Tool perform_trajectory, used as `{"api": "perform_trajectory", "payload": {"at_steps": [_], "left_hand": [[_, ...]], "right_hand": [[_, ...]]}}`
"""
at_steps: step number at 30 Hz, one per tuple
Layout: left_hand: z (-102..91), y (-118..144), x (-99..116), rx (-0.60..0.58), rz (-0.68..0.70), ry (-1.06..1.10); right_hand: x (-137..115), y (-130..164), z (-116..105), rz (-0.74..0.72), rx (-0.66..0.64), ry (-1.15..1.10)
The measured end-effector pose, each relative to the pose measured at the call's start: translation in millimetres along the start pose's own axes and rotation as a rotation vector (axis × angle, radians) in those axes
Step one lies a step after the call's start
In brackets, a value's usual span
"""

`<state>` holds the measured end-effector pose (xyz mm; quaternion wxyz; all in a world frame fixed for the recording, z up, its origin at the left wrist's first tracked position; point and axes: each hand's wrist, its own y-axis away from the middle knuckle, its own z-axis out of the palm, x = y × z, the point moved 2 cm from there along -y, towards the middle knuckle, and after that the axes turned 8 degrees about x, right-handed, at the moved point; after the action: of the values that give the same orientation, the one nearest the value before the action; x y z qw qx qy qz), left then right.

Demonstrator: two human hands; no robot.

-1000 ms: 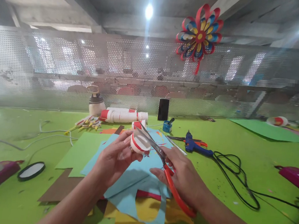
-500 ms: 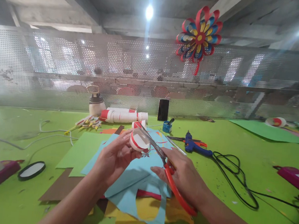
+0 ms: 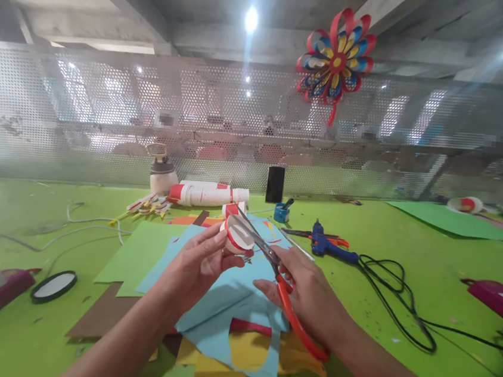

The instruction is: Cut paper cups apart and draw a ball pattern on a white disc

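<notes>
- The paper sheets [image 3: 221,305] lie stacked on the table [image 3: 404,276].
- The left hand [image 3: 193,266] holds the cup [image 3: 236,236] above the sheets.
- The scissors [image 3: 277,281], in the right hand [image 3: 312,297], are right of the cup, blades touching it.
- The glue gun [image 3: 328,247] lies right of the sheets.
- The tube [image 3: 208,195] lies behind them.

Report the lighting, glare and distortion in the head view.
Head view: the ceiling lamp throws a vertical glare streak; haze washes out the perforated screen; wide-angle bending curves the green table; the right corners darken; both hands and the scissors are sharp.
</notes>
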<state>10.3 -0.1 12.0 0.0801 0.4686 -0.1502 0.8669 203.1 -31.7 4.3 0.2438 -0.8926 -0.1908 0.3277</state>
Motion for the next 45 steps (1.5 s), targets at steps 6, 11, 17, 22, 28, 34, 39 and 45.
{"api": "perform_trajectory", "payload": {"at_steps": [6,11,17,22,28,34,39,45], "left_hand": [[1.3,-0.3,3.3,0.029,0.035,0.04],[1.1,-0.1,8.7,0.095,0.025,0.057],[0.1,-0.7,7.0,0.116,0.0,0.087],[3.5,0.6,0.9,0.055,0.004,0.027],[2.1,-0.3,1.4,0.034,-0.011,0.046],[2.1,0.1,5.4,0.072,-0.032,0.088],[4.5,0.0,6.0,0.076,-0.065,0.074],[4.3,0.3,4.8,0.121,-0.002,0.083]], "right_hand": [[-1.2,0.3,-2.4,-0.004,-0.005,0.023],[-0.9,1.4,-0.7,-0.002,-0.033,0.029],[-2.9,1.3,2.3,0.012,-0.039,0.009],[-2.1,-0.2,3.3,0.012,-0.02,-0.011],[-1.8,0.6,-0.5,0.002,-0.047,-0.027],[-4.2,1.0,-2.3,0.006,-0.054,-0.006],[-1.6,0.8,0.5,0.005,-0.052,-0.006],[2.4,-0.9,2.9,0.057,-0.034,0.018]]}}
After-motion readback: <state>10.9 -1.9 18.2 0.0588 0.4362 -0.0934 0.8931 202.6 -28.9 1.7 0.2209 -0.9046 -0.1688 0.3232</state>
